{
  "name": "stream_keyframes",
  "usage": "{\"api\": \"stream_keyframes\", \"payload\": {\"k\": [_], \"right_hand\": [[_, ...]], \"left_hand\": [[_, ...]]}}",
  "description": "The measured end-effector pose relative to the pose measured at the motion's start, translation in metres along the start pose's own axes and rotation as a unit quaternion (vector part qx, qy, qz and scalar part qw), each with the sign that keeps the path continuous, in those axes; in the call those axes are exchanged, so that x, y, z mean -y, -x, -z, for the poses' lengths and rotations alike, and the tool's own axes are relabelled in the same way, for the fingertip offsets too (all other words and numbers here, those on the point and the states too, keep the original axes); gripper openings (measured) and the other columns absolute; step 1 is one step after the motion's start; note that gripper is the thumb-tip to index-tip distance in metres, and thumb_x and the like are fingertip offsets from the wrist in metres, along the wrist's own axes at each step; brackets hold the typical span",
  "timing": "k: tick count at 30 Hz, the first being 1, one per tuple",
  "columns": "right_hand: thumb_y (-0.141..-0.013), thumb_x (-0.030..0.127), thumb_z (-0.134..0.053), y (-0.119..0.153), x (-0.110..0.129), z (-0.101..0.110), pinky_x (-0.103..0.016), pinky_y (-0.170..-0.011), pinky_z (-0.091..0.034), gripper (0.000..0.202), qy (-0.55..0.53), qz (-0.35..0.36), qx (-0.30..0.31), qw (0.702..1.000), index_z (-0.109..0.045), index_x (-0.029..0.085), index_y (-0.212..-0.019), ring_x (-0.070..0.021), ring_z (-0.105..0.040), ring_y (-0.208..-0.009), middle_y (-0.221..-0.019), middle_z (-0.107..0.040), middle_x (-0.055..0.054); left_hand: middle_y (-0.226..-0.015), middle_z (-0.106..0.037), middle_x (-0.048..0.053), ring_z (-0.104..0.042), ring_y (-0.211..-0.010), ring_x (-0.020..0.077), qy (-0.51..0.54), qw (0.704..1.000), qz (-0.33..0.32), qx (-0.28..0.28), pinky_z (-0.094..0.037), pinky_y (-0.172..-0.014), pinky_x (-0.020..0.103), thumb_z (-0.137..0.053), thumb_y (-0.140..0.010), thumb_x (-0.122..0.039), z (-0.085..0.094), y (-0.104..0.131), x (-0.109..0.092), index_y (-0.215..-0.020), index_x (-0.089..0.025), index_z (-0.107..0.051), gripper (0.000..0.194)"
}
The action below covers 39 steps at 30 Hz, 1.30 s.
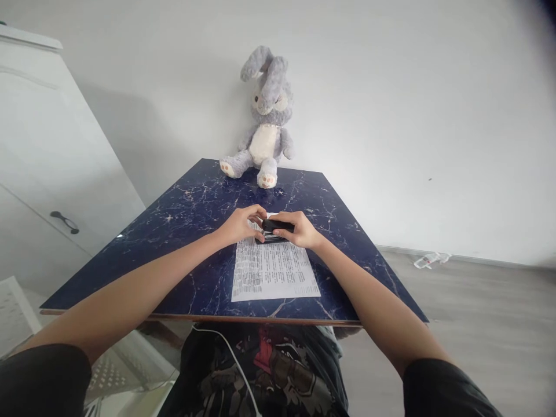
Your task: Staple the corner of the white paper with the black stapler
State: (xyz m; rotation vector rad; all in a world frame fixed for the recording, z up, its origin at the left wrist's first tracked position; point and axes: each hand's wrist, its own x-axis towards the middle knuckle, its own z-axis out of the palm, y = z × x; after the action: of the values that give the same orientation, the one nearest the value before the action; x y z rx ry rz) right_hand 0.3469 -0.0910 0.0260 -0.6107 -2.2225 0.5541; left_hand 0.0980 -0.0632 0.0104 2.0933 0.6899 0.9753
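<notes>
A black stapler (272, 225) lies sideways over the upper part of a printed sheet of paper (278, 275), with a gap showing between its top arm and base. My right hand (303, 230) is closed around the stapler's right part, thumb on the near side and fingers over the top. Curled at the stapler's left end is my left hand (242, 225), its thumb low near the base and its fingertips by the top arm. Both hands cover parts of the stapler and the sheet's upper edge.
The sheet rests on a dark blue marble-patterned table (195, 200). At the far edge a grey plush rabbit (264, 136) sits against the white wall. A white cabinet (56, 133) stands left, and a clear plastic item (431, 259) lies on the floor at right. A white cable (234, 359) hangs in front of me.
</notes>
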Motion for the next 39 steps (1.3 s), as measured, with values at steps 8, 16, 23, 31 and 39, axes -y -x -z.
{"api": "stream_keyframes", "payload": {"k": [8, 16, 23, 31, 39], "right_hand": [[-0.092, 0.044, -0.073, 0.005, -0.011, 0.031, -0.041, -0.095, -0.056, 0.042, 0.016, -0.062, -0.021, 0.998, -0.075, 0.015, -0.122, -0.0275, -0.073, -0.103, -0.118, -0.077, -0.012], [-0.083, 0.046, -0.084, 0.019, -0.025, 0.05, -0.043, -0.096, -0.059, 0.049, -0.137, -0.118, -0.116, 0.977, -0.078, 0.017, -0.121, -0.0297, -0.074, -0.106, -0.117, -0.077, -0.011], [-0.083, 0.044, -0.085, 0.017, -0.008, 0.039, -0.043, -0.089, -0.061, 0.045, -0.13, -0.111, -0.091, 0.981, -0.079, 0.018, -0.119, -0.0306, -0.074, -0.102, -0.112, -0.078, -0.011], [-0.084, 0.043, -0.084, 0.018, -0.01, 0.038, -0.041, -0.088, -0.062, 0.044, -0.114, -0.114, -0.077, 0.984, -0.08, 0.018, -0.119, -0.0296, -0.074, -0.102, -0.112, -0.078, -0.01], [-0.085, 0.043, -0.082, 0.018, -0.017, 0.04, -0.039, -0.087, -0.061, 0.042, -0.103, -0.117, -0.072, 0.985, -0.079, 0.019, -0.12, -0.0282, -0.074, -0.101, -0.112, -0.078, -0.009]], "left_hand": [[-0.095, -0.076, 0.005, -0.072, -0.088, 0.0202, -0.038, 0.997, 0.01, -0.073, -0.055, -0.084, 0.035, -0.094, -0.069, -0.046, 0.003, -0.004, -0.001, -0.098, -0.02, -0.063, 0.049], [-0.065, -0.056, -0.001, -0.049, -0.06, 0.0123, 0.302, 0.952, -0.009, -0.05, -0.043, -0.063, 0.031, -0.083, -0.068, -0.076, 0.002, 0.005, -0.009, -0.071, -0.02, -0.062, 0.06], [-0.051, -0.042, -0.003, -0.037, -0.052, 0.0129, 0.391, 0.911, -0.045, 0.124, -0.038, -0.059, 0.034, -0.072, -0.05, -0.096, -0.005, 0.014, -0.024, -0.055, -0.022, -0.049, 0.078], [-0.051, -0.044, -0.003, -0.038, -0.053, 0.0135, 0.411, 0.896, -0.062, 0.155, -0.039, -0.061, 0.034, -0.075, -0.055, -0.091, -0.003, 0.014, -0.032, -0.056, -0.023, -0.056, 0.071], [-0.051, -0.046, -0.002, -0.04, -0.054, 0.0133, 0.391, 0.906, -0.053, 0.152, -0.04, -0.063, 0.034, -0.077, -0.066, -0.084, -0.001, 0.014, -0.031, -0.054, -0.021, -0.054, 0.067]]}}
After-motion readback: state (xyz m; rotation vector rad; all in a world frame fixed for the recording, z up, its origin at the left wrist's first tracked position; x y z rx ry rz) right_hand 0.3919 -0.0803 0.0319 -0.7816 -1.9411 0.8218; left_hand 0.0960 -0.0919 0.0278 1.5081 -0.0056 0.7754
